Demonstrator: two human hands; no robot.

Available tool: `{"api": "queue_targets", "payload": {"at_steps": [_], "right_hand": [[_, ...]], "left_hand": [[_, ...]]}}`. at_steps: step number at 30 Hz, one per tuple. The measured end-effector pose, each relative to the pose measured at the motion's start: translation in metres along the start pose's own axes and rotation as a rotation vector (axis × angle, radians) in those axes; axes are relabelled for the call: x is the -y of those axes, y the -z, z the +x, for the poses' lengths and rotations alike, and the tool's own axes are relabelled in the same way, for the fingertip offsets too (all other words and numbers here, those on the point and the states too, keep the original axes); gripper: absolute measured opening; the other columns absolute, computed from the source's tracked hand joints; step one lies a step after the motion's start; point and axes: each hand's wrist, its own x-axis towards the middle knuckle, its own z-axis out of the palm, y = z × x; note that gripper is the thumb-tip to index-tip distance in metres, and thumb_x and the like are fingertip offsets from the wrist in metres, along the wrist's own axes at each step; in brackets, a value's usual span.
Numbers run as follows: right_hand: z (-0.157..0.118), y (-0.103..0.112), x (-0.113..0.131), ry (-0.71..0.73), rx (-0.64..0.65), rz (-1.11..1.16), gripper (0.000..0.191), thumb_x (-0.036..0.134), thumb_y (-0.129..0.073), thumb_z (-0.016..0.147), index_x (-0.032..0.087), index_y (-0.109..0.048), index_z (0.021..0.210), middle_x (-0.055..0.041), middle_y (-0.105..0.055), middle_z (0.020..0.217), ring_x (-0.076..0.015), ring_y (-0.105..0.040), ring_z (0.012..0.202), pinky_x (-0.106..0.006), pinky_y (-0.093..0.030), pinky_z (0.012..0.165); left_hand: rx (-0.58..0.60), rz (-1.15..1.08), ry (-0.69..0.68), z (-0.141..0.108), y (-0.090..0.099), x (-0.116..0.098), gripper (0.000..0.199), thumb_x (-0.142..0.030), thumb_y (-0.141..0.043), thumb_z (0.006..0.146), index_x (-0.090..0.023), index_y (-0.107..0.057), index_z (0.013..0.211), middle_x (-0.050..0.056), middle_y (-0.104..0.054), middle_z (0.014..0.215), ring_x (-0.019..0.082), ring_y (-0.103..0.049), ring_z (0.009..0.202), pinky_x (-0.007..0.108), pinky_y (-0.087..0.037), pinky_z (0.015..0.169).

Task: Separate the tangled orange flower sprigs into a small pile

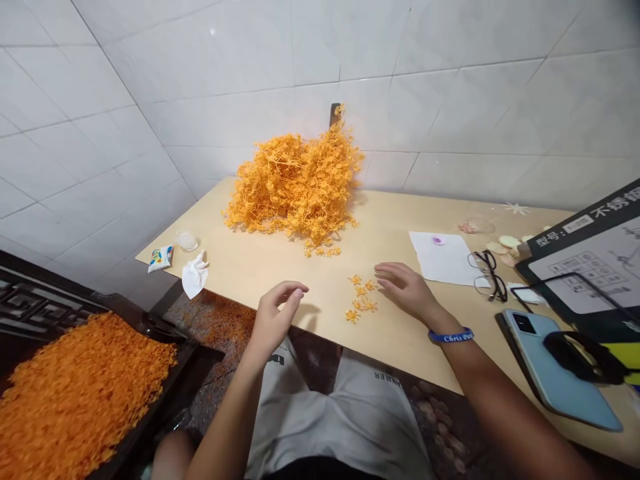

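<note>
A big heap of orange plastic flower sprigs (pixel 297 183) lies at the back of the pale wooden table (pixel 260 260), against the tiled wall. Several small loose orange flowers (pixel 361 300) lie near the front edge. My right hand (pixel 405 290) rests flat on the table just right of them, fingers spread toward them, a blue wristband on the wrist. My left hand (pixel 276 317) hovers over the front edge to the left of the flowers, fingers curled loosely, holding nothing that I can see.
A dark tray full of orange pieces (pixel 75 393) sits low at the left. A crumpled tissue (pixel 194 275) and a small packet (pixel 161 257) lie at the table's left corner. White paper (pixel 443 257), glasses (pixel 487 273), a phone (pixel 555 367) and a printed box (pixel 595 260) crowd the right.
</note>
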Motion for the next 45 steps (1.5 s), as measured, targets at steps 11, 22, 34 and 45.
{"api": "queue_targets", "payload": {"at_steps": [11, 22, 34, 45], "right_hand": [[-0.002, -0.028, 0.033, 0.121, 0.694, -0.341, 0.096, 0.084, -0.045, 0.082, 0.024, -0.037, 0.157, -0.0069, -0.005, 0.162, -0.0378, -0.007, 0.150, -0.060, -0.018, 0.118], [0.035, -0.077, 0.014, 0.309, 0.362, -0.213, 0.048, 0.036, -0.034, 0.104, 0.012, -0.065, 0.133, -0.0097, -0.047, 0.145, -0.0333, -0.044, 0.135, -0.051, -0.042, 0.111], [0.036, -0.077, 0.022, 0.292, 0.297, -0.215, 0.044, 0.033, -0.039, 0.102, 0.012, -0.069, 0.126, -0.0085, -0.052, 0.140, -0.0315, -0.050, 0.131, -0.047, -0.047, 0.108], [0.037, -0.075, 0.023, 0.270, 0.311, -0.192, 0.043, 0.035, -0.039, 0.102, 0.014, -0.068, 0.127, -0.0069, -0.052, 0.141, -0.0305, -0.049, 0.132, -0.047, -0.048, 0.107]], "left_hand": [[-0.014, 0.437, -0.209, 0.023, -0.024, 0.078, 0.021, -0.023, -0.054, 0.092, -0.015, -0.068, 0.107, 0.006, -0.063, 0.117, 0.018, -0.058, 0.113, 0.036, -0.047, 0.101], [-0.134, 0.601, -0.414, 0.084, -0.023, 0.072, 0.030, -0.022, -0.052, 0.093, -0.017, -0.072, 0.115, 0.012, -0.048, 0.140, 0.027, -0.040, 0.133, 0.045, -0.034, 0.114], [0.330, 1.334, -0.445, 0.228, -0.059, 0.084, 0.055, -0.032, -0.044, 0.097, -0.021, -0.044, 0.152, 0.000, -0.002, 0.163, 0.032, 0.002, 0.152, 0.065, 0.008, 0.115], [0.253, 1.460, -0.171, 0.260, 0.041, 0.121, 0.057, -0.027, -0.036, 0.096, -0.019, -0.044, 0.152, 0.000, -0.012, 0.163, 0.031, -0.006, 0.151, 0.064, -0.014, 0.115]]}}
